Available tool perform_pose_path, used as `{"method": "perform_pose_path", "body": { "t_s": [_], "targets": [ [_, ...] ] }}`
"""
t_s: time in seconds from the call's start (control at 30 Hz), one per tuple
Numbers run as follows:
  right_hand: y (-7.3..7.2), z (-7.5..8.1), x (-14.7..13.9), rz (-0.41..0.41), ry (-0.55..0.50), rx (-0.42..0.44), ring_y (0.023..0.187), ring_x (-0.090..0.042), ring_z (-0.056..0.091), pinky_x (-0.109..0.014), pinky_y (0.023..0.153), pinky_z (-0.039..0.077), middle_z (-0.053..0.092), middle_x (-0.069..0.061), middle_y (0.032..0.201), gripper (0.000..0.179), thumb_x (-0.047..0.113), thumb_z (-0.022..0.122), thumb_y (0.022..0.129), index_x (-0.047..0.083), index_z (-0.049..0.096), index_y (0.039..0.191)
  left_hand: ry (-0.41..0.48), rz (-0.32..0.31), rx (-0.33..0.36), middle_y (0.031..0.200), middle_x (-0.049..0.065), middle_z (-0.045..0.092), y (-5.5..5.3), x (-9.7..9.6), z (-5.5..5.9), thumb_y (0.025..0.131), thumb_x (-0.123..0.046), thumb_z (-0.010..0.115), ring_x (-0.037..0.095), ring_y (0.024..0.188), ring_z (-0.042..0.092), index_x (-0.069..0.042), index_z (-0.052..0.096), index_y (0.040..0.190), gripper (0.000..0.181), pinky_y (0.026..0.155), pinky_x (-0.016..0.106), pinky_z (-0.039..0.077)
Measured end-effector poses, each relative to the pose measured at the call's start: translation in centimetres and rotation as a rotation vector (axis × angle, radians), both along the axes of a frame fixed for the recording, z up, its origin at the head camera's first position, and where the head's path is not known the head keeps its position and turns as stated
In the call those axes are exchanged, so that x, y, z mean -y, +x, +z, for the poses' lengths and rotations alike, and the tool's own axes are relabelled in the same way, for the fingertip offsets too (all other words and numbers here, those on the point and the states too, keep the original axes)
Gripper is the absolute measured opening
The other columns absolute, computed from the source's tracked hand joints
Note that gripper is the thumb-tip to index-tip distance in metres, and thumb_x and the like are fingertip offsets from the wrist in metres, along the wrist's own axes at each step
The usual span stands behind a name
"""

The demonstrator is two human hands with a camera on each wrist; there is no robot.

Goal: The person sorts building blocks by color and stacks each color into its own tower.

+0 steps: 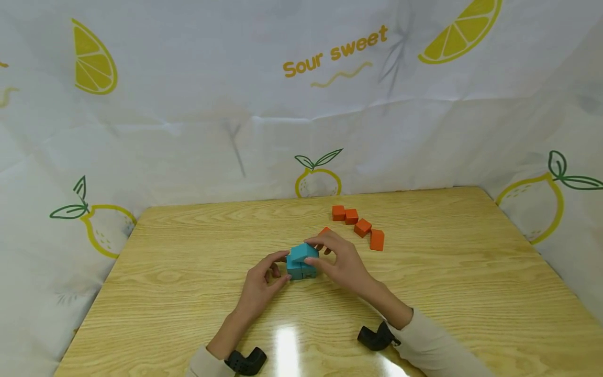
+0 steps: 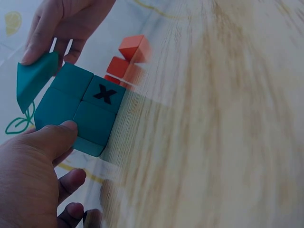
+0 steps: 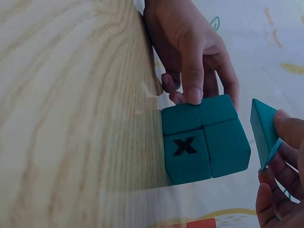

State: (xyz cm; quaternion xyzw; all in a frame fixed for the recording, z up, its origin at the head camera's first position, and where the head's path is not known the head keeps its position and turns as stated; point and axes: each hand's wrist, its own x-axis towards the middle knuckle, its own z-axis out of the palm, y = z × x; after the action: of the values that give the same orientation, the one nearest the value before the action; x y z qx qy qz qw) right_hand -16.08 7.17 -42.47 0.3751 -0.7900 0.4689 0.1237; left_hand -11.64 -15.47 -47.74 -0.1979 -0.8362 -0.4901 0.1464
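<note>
A stack of teal blocks [image 1: 294, 271], two high and two wide, stands on the wooden table, one block marked with a black X [image 2: 104, 94]. My left hand [image 1: 258, 285] grips the stack from its left side, its thumb on the near face and the index finger reaching round the back. In my right hand [image 1: 343, 264] a teal wedge-shaped block [image 3: 262, 126] is pinched between thumb and fingers. The wedge is tilted and held just over the top of the stack, apart from it in the right wrist view.
Several orange blocks [image 1: 363, 228] lie in a loose row behind and to the right of the stack. One more orange block [image 1: 324, 230] is partly hidden behind my right hand. A white curtain [image 1: 212, 157] with lemon prints hangs along the table's [image 1: 188, 251] far edge.
</note>
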Motion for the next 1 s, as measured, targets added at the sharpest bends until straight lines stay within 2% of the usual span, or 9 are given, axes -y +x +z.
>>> {"method": "perform_pose_path", "body": {
  "t_s": [0.17,0.37,0.57,0.8,1.0],
  "targets": [
    [0.3,-0.07,0.36,0.016,0.016,-0.001,0.091,-0.014,0.057,-0.037,0.072,0.05,0.063,-0.001,0.108,0.037,0.013,0.076,0.082,0.008,0.066,0.117,-0.011,-0.004,-0.017,0.113,-0.002,0.062,0.02,0.04,-0.05,0.084,-0.005,0.073,0.013,0.073,0.05,-0.018,0.055,0.132,0.053,0.058,0.023,0.038],
    [0.53,-0.18,0.5,0.012,0.042,0.013,0.092,-0.014,0.057,-0.034,0.073,0.05,0.062,-0.003,0.111,0.037,0.014,0.076,0.082,0.007,0.066,0.117,-0.02,-0.008,-0.008,0.114,-0.003,0.061,0.04,0.04,-0.02,0.085,-0.005,0.072,0.012,0.074,0.049,-0.018,0.054,0.133,0.052,0.059,0.024,0.038],
    [0.58,-0.37,0.65,0.015,0.047,-0.013,0.093,-0.016,0.057,-0.033,0.071,0.049,0.062,-0.004,0.11,0.037,0.013,0.077,0.081,0.007,0.066,0.117,-0.011,-0.025,-0.02,0.117,-0.002,0.06,0.11,0.05,-0.07,0.086,-0.006,0.07,0.017,0.076,0.049,-0.012,0.053,0.134,0.051,0.062,0.027,0.037],
    [0.61,-0.45,0.8,0.011,0.054,-0.004,0.095,-0.017,0.056,-0.036,0.071,0.05,0.061,-0.004,0.111,0.038,0.014,0.077,0.081,0.006,0.067,0.117,-0.003,-0.029,-0.033,0.114,-0.001,0.06,0.04,0.04,-0.11,0.085,-0.004,0.071,0.019,0.074,0.049,-0.013,0.055,0.132,0.05,0.06,0.028,0.036],
    [0.68,-0.42,0.86,0.012,0.055,-0.029,0.094,-0.019,0.055,-0.034,0.07,0.049,0.06,-0.005,0.11,0.039,0.013,0.077,0.081,0.005,0.066,0.117,-0.022,-0.025,-0.046,0.114,0.001,0.06,0.12,0.0,0.04,0.085,-0.003,0.071,0.019,0.075,0.049,-0.012,0.054,0.132,0.051,0.061,0.027,0.037]
  ]
}}
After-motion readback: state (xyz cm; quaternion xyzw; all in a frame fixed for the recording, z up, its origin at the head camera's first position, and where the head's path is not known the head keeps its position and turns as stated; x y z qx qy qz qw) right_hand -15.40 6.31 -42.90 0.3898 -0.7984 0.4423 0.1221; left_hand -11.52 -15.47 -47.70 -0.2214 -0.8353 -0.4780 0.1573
